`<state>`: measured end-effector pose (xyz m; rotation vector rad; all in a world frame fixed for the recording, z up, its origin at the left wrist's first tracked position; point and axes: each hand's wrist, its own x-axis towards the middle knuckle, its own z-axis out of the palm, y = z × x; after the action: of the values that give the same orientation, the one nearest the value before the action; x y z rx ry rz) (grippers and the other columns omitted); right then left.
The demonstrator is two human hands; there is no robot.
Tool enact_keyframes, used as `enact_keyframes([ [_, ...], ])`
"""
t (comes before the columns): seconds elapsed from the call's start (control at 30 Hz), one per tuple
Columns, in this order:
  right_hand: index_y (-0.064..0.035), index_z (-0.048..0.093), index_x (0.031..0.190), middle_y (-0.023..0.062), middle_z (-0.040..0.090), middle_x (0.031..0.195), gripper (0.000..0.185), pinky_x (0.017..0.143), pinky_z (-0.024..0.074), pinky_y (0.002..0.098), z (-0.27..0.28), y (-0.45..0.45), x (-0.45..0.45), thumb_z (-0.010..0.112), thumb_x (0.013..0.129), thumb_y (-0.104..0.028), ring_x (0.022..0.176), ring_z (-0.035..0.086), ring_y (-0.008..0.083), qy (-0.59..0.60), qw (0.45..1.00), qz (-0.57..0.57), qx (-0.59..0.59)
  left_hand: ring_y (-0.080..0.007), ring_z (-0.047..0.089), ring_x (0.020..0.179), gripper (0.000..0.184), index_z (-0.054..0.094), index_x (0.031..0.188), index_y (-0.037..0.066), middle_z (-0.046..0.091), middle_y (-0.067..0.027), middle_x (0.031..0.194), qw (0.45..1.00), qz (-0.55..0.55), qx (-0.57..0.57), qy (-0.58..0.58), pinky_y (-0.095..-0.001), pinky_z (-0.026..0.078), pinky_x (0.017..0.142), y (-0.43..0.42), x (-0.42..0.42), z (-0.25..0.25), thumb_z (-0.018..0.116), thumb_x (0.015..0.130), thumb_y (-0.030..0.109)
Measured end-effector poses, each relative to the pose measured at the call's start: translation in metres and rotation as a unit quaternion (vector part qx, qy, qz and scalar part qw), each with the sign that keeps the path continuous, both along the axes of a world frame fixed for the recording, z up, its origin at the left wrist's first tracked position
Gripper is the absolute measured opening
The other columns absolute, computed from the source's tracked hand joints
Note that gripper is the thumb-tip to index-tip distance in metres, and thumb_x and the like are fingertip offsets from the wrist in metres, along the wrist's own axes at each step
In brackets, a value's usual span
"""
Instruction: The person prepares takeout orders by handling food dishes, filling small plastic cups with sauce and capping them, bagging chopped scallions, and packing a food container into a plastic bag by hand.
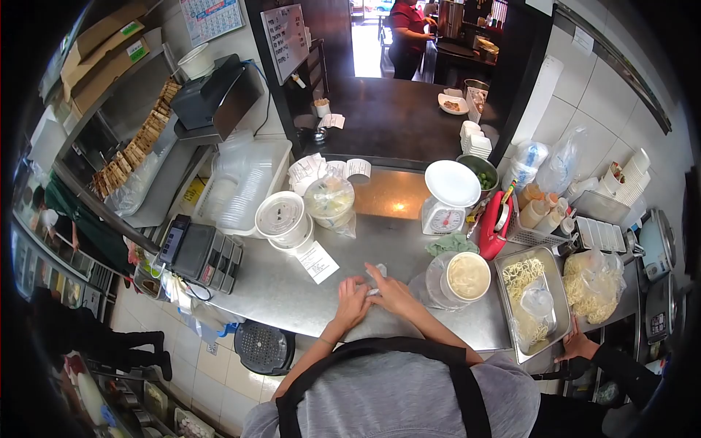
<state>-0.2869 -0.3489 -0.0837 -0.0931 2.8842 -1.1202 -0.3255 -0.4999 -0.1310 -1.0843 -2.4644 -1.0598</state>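
Over the steel counter (285, 303), my left hand (353, 301) and my right hand (394, 296) meet close together. A small whitish, clear-looking piece of plastic (374, 291) shows between their fingertips; its exact kind is hard to make out. Both hands have their fingers pinched in around it. Left of them lies a printed receipt (318, 263), beside stacked white lidded tubs (283, 219) and a knotted clear bag of food (330, 203). To the right of my right hand stands a round container with a pale, creamy-looking top (467, 277).
A white dial scale (444, 217) and red tape dispenser (494, 226) stand behind. On the right are a metal tray of noodles (504, 292) and bagged noodles (593, 285). Another person's hand (577, 342) reaches near the tray. A card terminal (174, 237) sits left.
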Motion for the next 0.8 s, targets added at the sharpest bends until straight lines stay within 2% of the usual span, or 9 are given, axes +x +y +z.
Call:
enact_keyframes([
  [0.2,-0.0069,0.053,0.096,0.0181,0.060,0.086,0.025,0.071,0.0442,0.0431,-0.003,0.007,0.013,0.054,0.083,-0.028,0.086,0.056,0.0357,-0.011,0.996,0.067,0.065,-0.0176,0.046,0.080,0.014,0.065,0.077,0.016,0.053,0.0026,0.073,0.996,-0.005,-0.086,-0.005,-0.0361,0.028,0.074,-0.022,-0.008,0.007,0.068,0.066,0.024],
  [0.33,-0.0041,0.056,0.078,0.0113,0.060,0.081,0.032,0.078,0.0416,0.0353,-0.006,0.018,0.018,0.044,0.090,-0.031,0.090,0.054,0.0266,-0.068,0.991,0.111,0.032,-0.0153,0.047,0.076,0.011,0.066,0.076,0.018,0.055,0.0054,0.067,0.996,-0.004,-0.048,-0.079,-0.0365,0.026,0.076,-0.040,-0.021,0.015,0.068,0.066,0.023],
  [0.37,-0.0044,0.055,0.077,0.0097,0.060,0.083,0.032,0.080,0.0404,0.0339,-0.008,0.018,0.019,0.043,0.091,-0.031,0.092,0.053,0.0248,-0.105,0.981,0.114,-0.118,-0.0154,0.047,0.075,0.011,0.066,0.076,0.018,0.056,0.0054,0.067,0.995,0.002,-0.029,-0.092,-0.0371,0.026,0.076,-0.042,-0.023,0.017,0.068,0.066,0.023],
  [0.43,-0.0050,0.055,0.077,0.0065,0.059,0.086,0.034,0.083,0.0380,0.0311,-0.010,0.014,0.022,0.041,0.093,-0.031,0.097,0.051,0.0212,-0.176,0.889,0.108,-0.408,-0.0141,0.051,0.077,0.006,0.067,0.076,0.015,0.058,0.0042,0.068,0.988,0.008,0.038,-0.147,-0.0361,0.029,0.080,-0.041,-0.020,0.043,0.067,0.070,0.015],
  [0.53,-0.0067,0.051,0.080,0.0051,0.059,0.094,0.031,0.086,0.0350,0.0314,0.000,-0.009,0.029,0.043,0.092,-0.034,0.099,0.049,0.0161,-0.235,0.742,0.144,-0.612,-0.0150,0.057,0.080,0.008,0.067,0.078,0.008,0.060,-0.0005,0.077,0.956,-0.042,0.172,-0.235,-0.0348,0.040,0.078,-0.035,-0.026,0.069,0.064,0.073,0.003],
  [0.63,-0.0068,0.047,0.083,0.0087,0.057,0.099,0.022,0.085,0.0369,0.0289,-0.014,-0.019,0.009,0.049,0.090,-0.027,0.099,0.051,0.0174,-0.233,0.687,0.281,-0.628,-0.0182,0.057,0.071,0.007,0.067,0.078,0.008,0.057,-0.0030,0.089,0.762,-0.110,0.245,-0.590,-0.0366,0.042,0.073,-0.031,-0.004,0.113,0.066,0.072,0.006],
  [0.67,-0.0037,0.051,0.083,0.0078,0.057,0.098,0.018,0.081,0.0404,0.0279,-0.040,0.001,-0.013,0.057,0.084,-0.020,0.096,0.053,0.0178,-0.162,0.772,0.364,-0.496,-0.0180,0.053,0.081,0.008,0.068,0.077,0.010,0.052,-0.0019,0.097,0.744,-0.127,0.193,-0.627,-0.0367,0.040,0.080,-0.027,0.001,0.120,0.068,0.070,0.008],
  [0.77,-0.0015,0.058,0.081,0.0064,0.058,0.085,0.019,0.074,0.0414,0.0288,0.027,0.023,-0.029,0.060,0.081,-0.020,0.087,0.054,0.0200,-0.116,0.834,0.379,-0.384,-0.0164,0.044,0.094,0.010,0.069,0.078,0.013,0.049,0.0006,0.093,0.896,-0.288,0.160,-0.297,-0.0343,0.034,0.087,-0.028,0.005,0.102,0.070,0.068,0.011],
  [0.8,-0.0016,0.059,0.080,0.0062,0.058,0.081,0.019,0.072,0.0408,0.0291,0.034,0.025,-0.031,0.061,0.079,-0.021,0.083,0.053,0.0198,-0.074,0.863,0.376,-0.330,-0.0157,0.038,0.095,0.012,0.070,0.074,0.012,0.045,0.0006,0.091,0.907,-0.272,0.146,-0.285,-0.0316,0.028,0.090,-0.031,0.006,0.104,0.075,0.063,0.012],
])
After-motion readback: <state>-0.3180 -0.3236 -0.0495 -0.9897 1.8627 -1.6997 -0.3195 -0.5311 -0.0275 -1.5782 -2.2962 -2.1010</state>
